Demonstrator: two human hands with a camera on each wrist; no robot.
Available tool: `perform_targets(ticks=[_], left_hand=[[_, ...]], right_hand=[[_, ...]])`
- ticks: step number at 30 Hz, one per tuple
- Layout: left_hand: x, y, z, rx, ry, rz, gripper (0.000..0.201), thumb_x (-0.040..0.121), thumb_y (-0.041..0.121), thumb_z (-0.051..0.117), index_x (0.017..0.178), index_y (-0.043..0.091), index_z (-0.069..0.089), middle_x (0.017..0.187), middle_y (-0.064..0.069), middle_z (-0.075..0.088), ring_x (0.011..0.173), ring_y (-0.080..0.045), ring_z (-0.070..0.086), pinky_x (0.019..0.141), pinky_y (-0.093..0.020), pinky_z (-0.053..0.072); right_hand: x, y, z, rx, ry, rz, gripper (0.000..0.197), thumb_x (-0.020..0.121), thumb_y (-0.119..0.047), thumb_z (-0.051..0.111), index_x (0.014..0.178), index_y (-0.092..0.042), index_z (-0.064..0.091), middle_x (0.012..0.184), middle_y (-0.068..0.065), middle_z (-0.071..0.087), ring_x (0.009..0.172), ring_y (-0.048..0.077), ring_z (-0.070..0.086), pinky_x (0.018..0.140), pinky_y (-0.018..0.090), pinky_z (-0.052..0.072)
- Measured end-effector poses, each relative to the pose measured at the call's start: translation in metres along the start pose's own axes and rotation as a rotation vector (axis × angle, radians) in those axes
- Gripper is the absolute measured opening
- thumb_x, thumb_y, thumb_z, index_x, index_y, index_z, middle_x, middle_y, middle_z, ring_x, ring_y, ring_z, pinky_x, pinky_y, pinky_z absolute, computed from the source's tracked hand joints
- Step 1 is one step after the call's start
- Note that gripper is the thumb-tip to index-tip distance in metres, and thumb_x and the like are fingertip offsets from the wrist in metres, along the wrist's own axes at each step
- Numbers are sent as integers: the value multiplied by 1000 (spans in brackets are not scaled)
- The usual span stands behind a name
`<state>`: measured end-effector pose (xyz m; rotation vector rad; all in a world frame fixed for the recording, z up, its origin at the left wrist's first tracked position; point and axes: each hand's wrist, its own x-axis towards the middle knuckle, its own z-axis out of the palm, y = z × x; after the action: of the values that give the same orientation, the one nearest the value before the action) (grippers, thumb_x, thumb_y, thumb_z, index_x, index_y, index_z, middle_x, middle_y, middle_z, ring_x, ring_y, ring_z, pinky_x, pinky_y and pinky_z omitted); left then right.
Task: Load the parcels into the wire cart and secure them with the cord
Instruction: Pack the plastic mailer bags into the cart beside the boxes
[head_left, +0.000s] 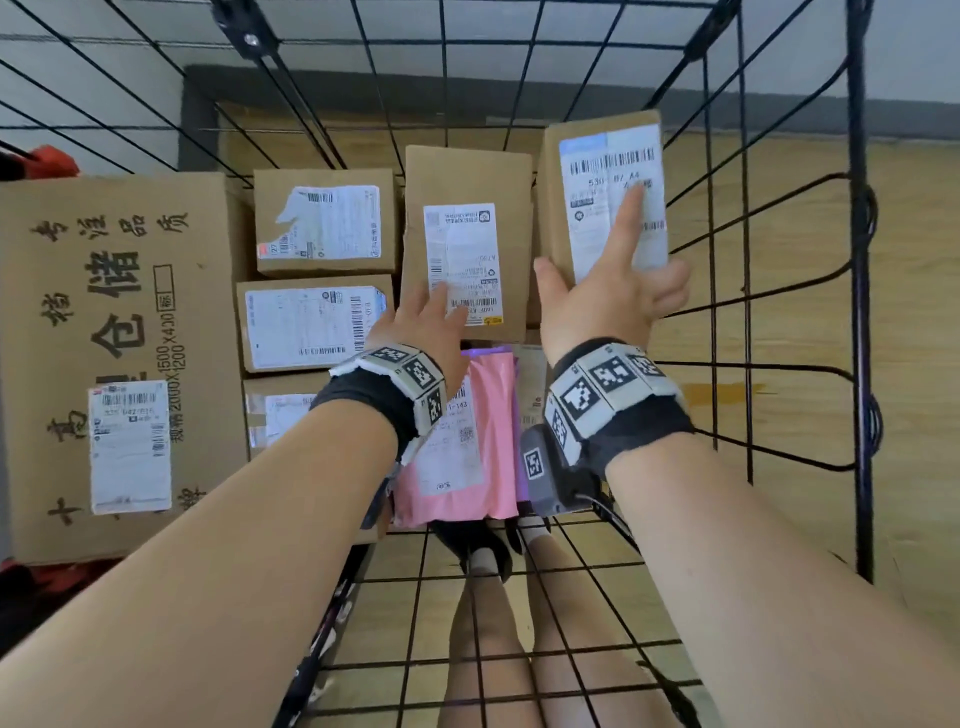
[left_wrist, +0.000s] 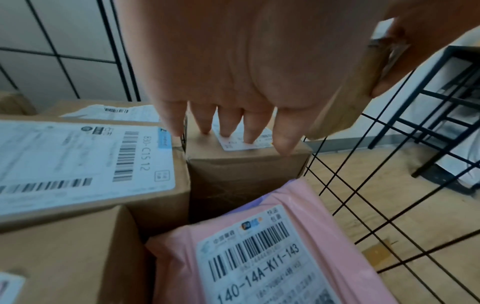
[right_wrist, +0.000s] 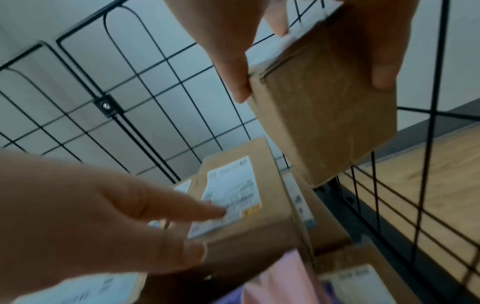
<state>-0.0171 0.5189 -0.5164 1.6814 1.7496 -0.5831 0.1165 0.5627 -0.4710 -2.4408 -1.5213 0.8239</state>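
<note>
Brown cardboard parcel (head_left: 602, 192), white-labelled, is gripped by the right hand (head_left: 613, 306) over the wire cart (head_left: 860, 312). Another labelled box (head_left: 467, 239) is touched by the left hand (head_left: 421, 327), fingers straight.

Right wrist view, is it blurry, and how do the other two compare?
Right wrist: soft throughout, the left hand smeared, the held box dim. Left wrist: palm out of focus, pink mailer label readable. Head: sharpest, though wide-angle bends the cart wires.
</note>
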Motion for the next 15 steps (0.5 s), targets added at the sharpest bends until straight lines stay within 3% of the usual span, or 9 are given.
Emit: perform_targets(ticks=[4,10,15], left_hand=[[-3,2,-2,-17,0,-34,67,94,35,46,150,22,13,159,-1,-4,146,-25,-8,117,-45,13],[1,-2,-6,-11,-20,-13,61,98,33,38,151,22,10,159,0,-3,146,-26,-9,118,-45,12],[-3,0,-4,-10,-5,-14,62,97,30,40,151,22,9,159,3,-4,146,-24,-11,118,-44,11]], right_hand=[[9,9,29,-29,-132,100,89,86,-44,61,149,-40,-1,147,22,7,132,34,18,92,36,42],[45,20,59,11,-160,6,64,97,-26,48,152,-26,14,153,19,11,142,31,15,115,36,24],[46,24,53,-86,-116,-88,58,97,-18,47,150,-25,23,155,14,10,143,29,14,116,37,25]])
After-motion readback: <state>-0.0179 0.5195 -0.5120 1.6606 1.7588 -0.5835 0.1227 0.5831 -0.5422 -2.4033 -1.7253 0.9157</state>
